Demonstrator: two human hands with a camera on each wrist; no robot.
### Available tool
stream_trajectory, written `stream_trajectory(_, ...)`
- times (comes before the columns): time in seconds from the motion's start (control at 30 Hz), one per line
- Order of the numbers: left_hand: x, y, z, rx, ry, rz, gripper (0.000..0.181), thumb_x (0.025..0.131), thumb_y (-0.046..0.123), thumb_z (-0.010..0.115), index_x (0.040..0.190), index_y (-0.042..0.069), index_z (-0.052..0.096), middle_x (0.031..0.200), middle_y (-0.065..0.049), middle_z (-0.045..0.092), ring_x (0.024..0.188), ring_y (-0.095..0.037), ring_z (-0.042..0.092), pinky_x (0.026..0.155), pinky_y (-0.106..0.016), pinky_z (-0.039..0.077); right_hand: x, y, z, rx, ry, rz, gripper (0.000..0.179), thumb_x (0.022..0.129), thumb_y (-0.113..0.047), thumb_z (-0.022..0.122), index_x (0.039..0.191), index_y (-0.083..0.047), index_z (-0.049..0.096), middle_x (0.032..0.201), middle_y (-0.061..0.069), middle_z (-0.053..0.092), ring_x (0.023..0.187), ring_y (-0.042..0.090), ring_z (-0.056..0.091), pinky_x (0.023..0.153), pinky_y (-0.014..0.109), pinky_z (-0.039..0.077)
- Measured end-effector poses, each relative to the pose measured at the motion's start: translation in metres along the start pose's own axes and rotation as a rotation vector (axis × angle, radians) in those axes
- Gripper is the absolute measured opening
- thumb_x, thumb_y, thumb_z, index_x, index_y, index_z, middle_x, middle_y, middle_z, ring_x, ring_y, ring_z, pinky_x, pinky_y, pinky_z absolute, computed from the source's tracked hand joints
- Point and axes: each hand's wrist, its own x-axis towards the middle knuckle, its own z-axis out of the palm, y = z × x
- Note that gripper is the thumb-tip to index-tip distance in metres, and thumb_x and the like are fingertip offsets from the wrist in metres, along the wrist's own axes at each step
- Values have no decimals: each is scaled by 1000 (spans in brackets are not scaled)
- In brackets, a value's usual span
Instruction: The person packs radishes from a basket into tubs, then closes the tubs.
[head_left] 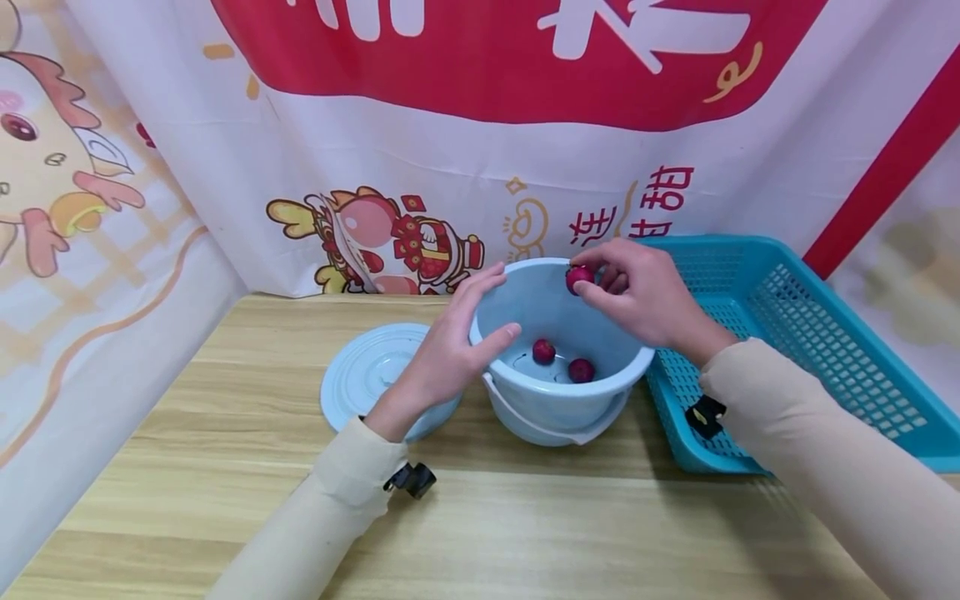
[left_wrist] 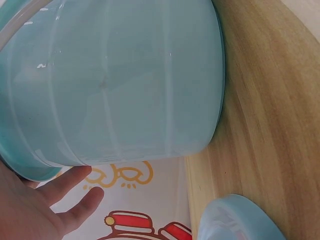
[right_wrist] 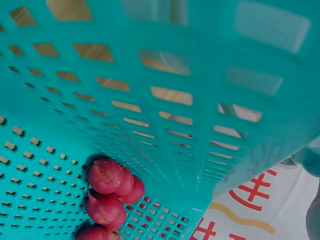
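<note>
A pale blue bucket (head_left: 558,408) stands on the wooden table, two red radishes (head_left: 543,351) lying on its bottom. Over the far right part of its opening, my right hand (head_left: 637,287) pinches another red radish (head_left: 580,277) between thumb and fingertips. My left hand (head_left: 465,333) rests at the bucket's left rim, fingers straight along the outside and thumb reaching over the edge. In the left wrist view, its fingers (left_wrist: 75,187) lie beside the bucket wall just below the rim. The right wrist view shows several red radishes (right_wrist: 106,176) in the teal basket (right_wrist: 195,195).
Left of the bucket lies its round blue lid (head_left: 367,367), partly behind my left wrist. The teal perforated basket (head_left: 757,250) stands close on the bucket's right, below my right forearm. A printed cloth (head_left: 420,158) hangs along the table's back edge.
</note>
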Motion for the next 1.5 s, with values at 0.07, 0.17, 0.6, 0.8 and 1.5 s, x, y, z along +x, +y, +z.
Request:
stream_trajectory(0.07, 0, 0, 0, 2, 0, 0, 73, 100, 46, 61, 164, 20, 38, 175, 9, 27, 158, -25, 36, 118, -62, 46, -1, 1, 0, 1, 5, -2, 42, 93, -19, 79, 133, -12, 70, 121, 10, 72, 95, 25, 69, 83, 50, 65)
stream_trajectory(0.17, 0, 0, 1, 3, -1, 3, 73, 100, 47, 60, 164, 20, 38, 176, 9, 27, 159, -25, 36, 119, -62, 45, -2, 1, 1, 1, 15, -4, 41, 94, -19, 78, 133, -12, 70, 121, 10, 72, 95, 25, 69, 83, 50, 65)
stream_trajectory(0.6, 1, 0, 0, 6, 4, 10, 72, 100, 46, 60, 164, 19, 39, 176, 9, 27, 159, -25, 35, 120, -61, 44, -2, -2, -1, -23, 0, -29, 41, 93, -19, 79, 133, -11, 71, 122, 13, 71, 97, 28, 68, 84, 51, 64)
stream_trajectory(0.8, 1, 0, 0, 1, 1, 7, 73, 100, 46, 60, 164, 19, 38, 176, 9, 27, 159, -26, 36, 119, -61, 45, -2, -2, -2, -25, -7, -27, 39, 93, -19, 80, 130, -11, 73, 122, 13, 71, 95, 28, 70, 84, 53, 65)
stream_trajectory(1.5, 1, 0, -1, -3, 2, 7, 71, 101, 45, 60, 163, 19, 39, 176, 9, 27, 160, -25, 34, 121, -62, 43, -2, 1, -3, 16, -9, -40, 26, 96, -20, 76, 120, -12, 77, 115, 10, 72, 92, 25, 71, 80, 41, 63)
